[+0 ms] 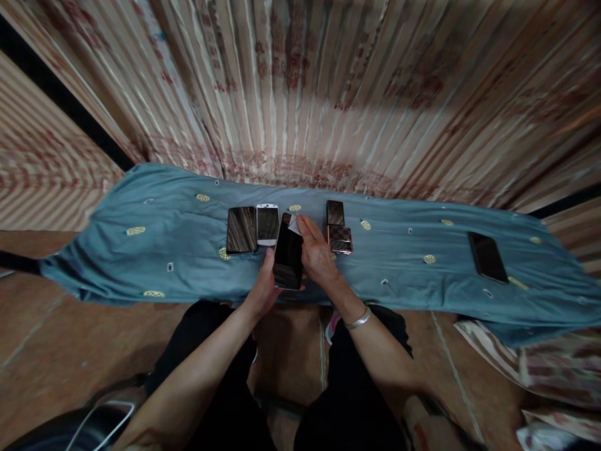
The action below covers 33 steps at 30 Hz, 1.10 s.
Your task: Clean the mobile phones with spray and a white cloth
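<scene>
Gripping a black phone (pixel 288 258), left hand (pixel 263 289) closed; right hand (pixel 317 254) pinches a wipe (pixel 294 225).

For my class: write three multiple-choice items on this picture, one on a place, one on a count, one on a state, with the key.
1. Where does the lone phone lie? A. far right of the cloth B. on the floor C. on a lap
2. How many phones lie just left of the held phone? A. none B. two C. five
3. What is the left hand doing? A. hanging free B. gripping the held phone C. lifting the blue cloth

Key: A, it lies apart there; B, a dark phone and a white phone; B, fingers wrap its lower edge.
</scene>
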Each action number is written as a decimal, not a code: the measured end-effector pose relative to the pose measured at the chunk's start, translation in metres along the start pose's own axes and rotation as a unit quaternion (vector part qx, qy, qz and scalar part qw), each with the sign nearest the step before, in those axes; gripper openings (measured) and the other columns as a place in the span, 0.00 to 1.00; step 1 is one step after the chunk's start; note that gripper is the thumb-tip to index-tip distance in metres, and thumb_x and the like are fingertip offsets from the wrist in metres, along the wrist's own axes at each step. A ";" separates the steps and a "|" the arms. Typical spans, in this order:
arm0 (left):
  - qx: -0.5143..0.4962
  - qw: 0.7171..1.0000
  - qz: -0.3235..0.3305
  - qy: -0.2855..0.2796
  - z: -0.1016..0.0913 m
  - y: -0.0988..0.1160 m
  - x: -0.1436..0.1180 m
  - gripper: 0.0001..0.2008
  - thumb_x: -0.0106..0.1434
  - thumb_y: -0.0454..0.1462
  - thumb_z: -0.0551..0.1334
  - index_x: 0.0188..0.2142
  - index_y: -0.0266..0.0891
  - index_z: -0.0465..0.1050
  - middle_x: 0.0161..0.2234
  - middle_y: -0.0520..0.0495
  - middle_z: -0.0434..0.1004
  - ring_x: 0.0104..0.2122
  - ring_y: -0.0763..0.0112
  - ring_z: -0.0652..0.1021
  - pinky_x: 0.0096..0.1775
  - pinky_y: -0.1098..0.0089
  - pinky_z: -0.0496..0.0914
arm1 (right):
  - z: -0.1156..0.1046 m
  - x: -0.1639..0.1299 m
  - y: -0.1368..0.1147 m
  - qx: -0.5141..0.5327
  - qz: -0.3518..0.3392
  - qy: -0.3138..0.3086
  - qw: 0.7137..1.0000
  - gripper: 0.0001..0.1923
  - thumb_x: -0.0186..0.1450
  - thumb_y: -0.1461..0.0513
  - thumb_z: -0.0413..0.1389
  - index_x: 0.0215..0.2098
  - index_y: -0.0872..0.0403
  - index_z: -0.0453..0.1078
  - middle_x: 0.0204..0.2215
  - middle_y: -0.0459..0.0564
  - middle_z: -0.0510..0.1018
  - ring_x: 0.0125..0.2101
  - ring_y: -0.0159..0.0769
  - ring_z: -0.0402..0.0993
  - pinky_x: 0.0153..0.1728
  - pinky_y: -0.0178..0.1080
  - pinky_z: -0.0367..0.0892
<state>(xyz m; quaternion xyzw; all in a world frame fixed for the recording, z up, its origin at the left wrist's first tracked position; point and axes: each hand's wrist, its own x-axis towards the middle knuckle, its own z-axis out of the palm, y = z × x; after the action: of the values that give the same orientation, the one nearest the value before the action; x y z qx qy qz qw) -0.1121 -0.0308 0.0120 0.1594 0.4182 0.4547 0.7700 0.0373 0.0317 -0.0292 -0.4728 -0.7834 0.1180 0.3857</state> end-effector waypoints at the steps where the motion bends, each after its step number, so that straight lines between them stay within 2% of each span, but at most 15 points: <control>1: 0.001 1.000 0.002 0.004 0.001 0.001 0.000 0.28 0.76 0.49 0.46 0.63 0.35 0.69 0.46 0.38 0.85 0.42 0.58 0.85 0.44 0.59 0.81 | 0.001 -0.001 -0.001 -0.002 0.000 0.001 1.000 0.36 0.67 0.72 0.42 0.73 0.56 0.55 0.71 0.56 0.62 0.72 0.41 0.53 0.73 0.54 0.53; 6: -0.035 0.999 0.034 -0.001 0.003 0.004 0.004 0.28 0.77 0.47 0.45 0.69 0.41 0.63 0.56 0.40 0.81 0.53 0.55 0.81 0.52 0.56 0.78 | 0.009 -0.009 -0.013 -0.017 -0.024 -0.015 0.999 0.32 0.69 0.71 0.41 0.70 0.60 0.61 0.69 0.60 0.66 0.72 0.42 0.55 0.72 0.52 0.56; 10: -0.058 0.997 0.044 -0.004 0.000 0.003 0.007 0.28 0.76 0.48 0.47 0.72 0.47 0.58 0.61 0.43 0.77 0.59 0.54 0.78 0.56 0.55 0.75 | 0.010 -0.014 -0.020 -0.010 -0.040 -0.033 0.999 0.32 0.69 0.71 0.41 0.70 0.59 0.60 0.68 0.60 0.66 0.72 0.42 0.55 0.72 0.53 0.57; 13: -0.051 0.998 0.028 -0.008 0.001 -0.001 0.006 0.28 0.76 0.48 0.48 0.72 0.47 0.58 0.61 0.43 0.77 0.58 0.54 0.78 0.56 0.54 0.75 | 0.006 -0.011 -0.018 -0.005 -0.036 -0.035 0.999 0.32 0.69 0.70 0.42 0.71 0.58 0.58 0.70 0.60 0.64 0.72 0.43 0.54 0.72 0.54 0.56; 19: -0.043 0.999 0.001 -0.006 0.009 -0.005 0.004 0.26 0.76 0.46 0.47 0.70 0.45 0.63 0.57 0.44 0.80 0.54 0.54 0.81 0.54 0.53 0.76 | 0.002 -0.005 -0.013 -0.007 -0.033 -0.016 0.999 0.35 0.69 0.70 0.44 0.74 0.54 0.54 0.71 0.55 0.61 0.73 0.41 0.52 0.73 0.53 0.54; 25: -0.055 0.998 0.030 0.031 0.010 0.004 0.002 0.26 0.77 0.44 0.47 0.71 0.48 0.59 0.61 0.46 0.77 0.60 0.58 0.76 0.58 0.56 0.73 | 0.009 -0.010 -0.028 -0.005 -0.064 -0.052 0.997 0.31 0.70 0.71 0.42 0.70 0.60 0.60 0.70 0.61 0.64 0.72 0.43 0.54 0.73 0.52 0.55; 29: -0.060 0.997 0.042 0.030 0.005 0.004 0.006 0.27 0.76 0.45 0.47 0.72 0.48 0.58 0.62 0.45 0.76 0.62 0.58 0.75 0.59 0.57 0.73 | 0.010 -0.013 -0.034 -0.011 -0.088 -0.046 0.995 0.29 0.72 0.71 0.42 0.69 0.56 0.62 0.68 0.57 0.67 0.72 0.40 0.55 0.72 0.50 0.58; 33: -0.027 0.995 0.071 0.060 -0.006 -0.002 0.016 0.26 0.75 0.44 0.50 0.69 0.41 0.63 0.61 0.43 0.76 0.64 0.58 0.72 0.59 0.60 0.73 | 0.008 -0.015 -0.037 -0.023 -0.136 -0.042 0.990 0.25 0.75 0.68 0.41 0.67 0.60 0.66 0.67 0.61 0.68 0.72 0.42 0.55 0.71 0.50 0.60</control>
<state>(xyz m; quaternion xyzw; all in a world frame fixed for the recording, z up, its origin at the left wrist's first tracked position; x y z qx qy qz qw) -0.1115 -0.0196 -0.0007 0.1399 0.4390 0.5281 0.7133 0.0116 0.0010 -0.0216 -0.3651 -0.8586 0.0659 0.3539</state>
